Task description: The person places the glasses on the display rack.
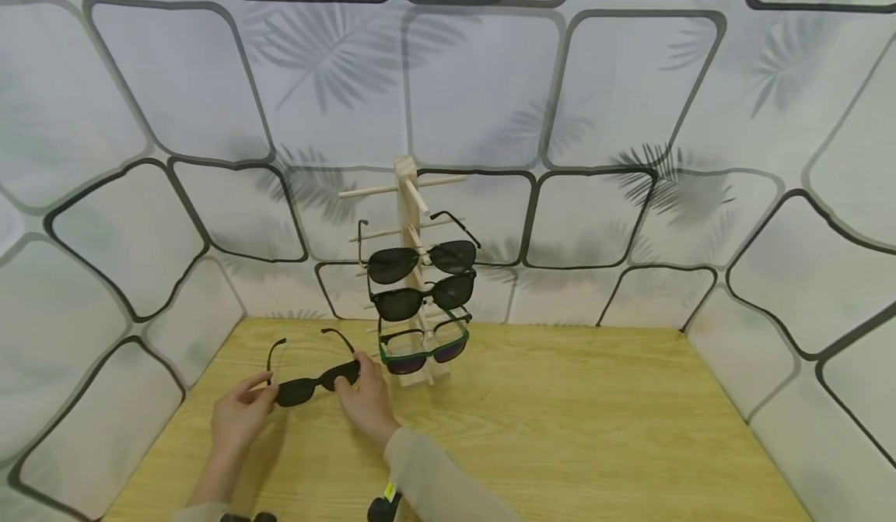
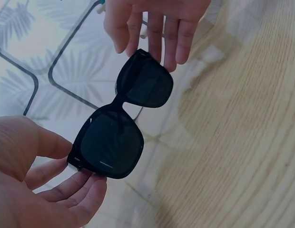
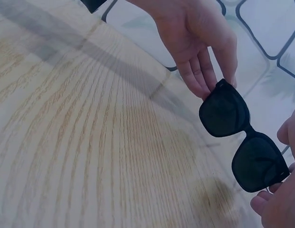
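Observation:
A pair of black sunglasses is held up over the wooden table, temples unfolded and pointing away, dark lenses toward me. My left hand pinches the left end of the frame near the hinge; the left wrist view shows its thumb and fingers around that corner. At the other end, my right hand has its thumb in front and fingers around the hinge corner. In the right wrist view, the fingers of my right hand lie behind the lens edge of the sunglasses.
Just right of the hands stands a wooden eyewear rack with side pegs. It bears black sunglasses, another dark pair and a green-framed pair. A small black object with a yellow mark shows at the front edge. Patterned walls enclose the table.

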The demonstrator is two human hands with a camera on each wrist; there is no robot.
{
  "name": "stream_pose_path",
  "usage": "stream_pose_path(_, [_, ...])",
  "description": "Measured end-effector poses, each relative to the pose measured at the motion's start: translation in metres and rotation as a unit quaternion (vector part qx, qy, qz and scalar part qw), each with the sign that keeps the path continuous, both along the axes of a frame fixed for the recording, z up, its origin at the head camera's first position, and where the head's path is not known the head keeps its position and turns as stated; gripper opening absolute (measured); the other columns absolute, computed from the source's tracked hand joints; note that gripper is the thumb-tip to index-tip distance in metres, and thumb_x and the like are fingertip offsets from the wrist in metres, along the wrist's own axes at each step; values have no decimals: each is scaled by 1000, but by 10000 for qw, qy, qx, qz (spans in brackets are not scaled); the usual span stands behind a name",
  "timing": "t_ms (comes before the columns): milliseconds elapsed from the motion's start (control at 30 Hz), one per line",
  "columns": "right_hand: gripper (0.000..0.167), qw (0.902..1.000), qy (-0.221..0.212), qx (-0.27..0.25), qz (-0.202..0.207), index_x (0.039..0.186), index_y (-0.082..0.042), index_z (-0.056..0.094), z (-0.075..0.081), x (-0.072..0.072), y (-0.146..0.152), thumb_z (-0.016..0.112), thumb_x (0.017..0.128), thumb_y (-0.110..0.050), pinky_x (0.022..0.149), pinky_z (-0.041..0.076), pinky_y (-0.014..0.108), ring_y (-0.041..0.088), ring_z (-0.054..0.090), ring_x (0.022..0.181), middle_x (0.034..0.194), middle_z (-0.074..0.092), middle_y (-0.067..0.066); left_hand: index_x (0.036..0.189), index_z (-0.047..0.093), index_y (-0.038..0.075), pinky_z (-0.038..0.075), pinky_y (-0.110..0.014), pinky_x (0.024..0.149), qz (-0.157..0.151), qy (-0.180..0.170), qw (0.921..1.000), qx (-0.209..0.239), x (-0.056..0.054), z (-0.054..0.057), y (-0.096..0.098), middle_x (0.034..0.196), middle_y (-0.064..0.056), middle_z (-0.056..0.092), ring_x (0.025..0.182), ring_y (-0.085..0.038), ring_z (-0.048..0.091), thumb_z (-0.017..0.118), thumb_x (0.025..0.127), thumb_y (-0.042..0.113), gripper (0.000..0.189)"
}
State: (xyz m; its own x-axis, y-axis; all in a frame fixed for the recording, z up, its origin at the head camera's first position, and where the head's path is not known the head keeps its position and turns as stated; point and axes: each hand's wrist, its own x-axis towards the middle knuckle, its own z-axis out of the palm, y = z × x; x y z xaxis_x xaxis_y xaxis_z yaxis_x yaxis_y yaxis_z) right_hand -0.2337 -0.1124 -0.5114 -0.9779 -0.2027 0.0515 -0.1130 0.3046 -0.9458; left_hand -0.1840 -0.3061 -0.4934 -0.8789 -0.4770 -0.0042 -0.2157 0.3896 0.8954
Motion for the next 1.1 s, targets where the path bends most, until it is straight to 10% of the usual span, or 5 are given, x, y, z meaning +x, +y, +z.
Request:
stream_pose_path(533, [30, 9981, 86, -588, 130, 129, -12, 65, 10, 14, 8, 62, 102, -24, 82, 49, 26, 7, 54, 95, 118, 58, 3, 124, 74, 21, 56, -14, 72, -138, 70, 9986, 502, 32, 24, -5, 81, 27, 73, 75, 3, 72, 73, 101, 22, 23])
stream_pose_path(1100, [35, 9946, 235, -921, 417, 139, -20, 63, 48, 29, 15, 59, 105, -29, 86, 51, 26, 6, 56, 102, 122, 59, -2, 105, 77, 37, 59, -13, 69, -189, 1315, 9820, 1343, 58, 53, 1, 79, 18, 74, 70, 2, 74, 74, 100, 13, 25])
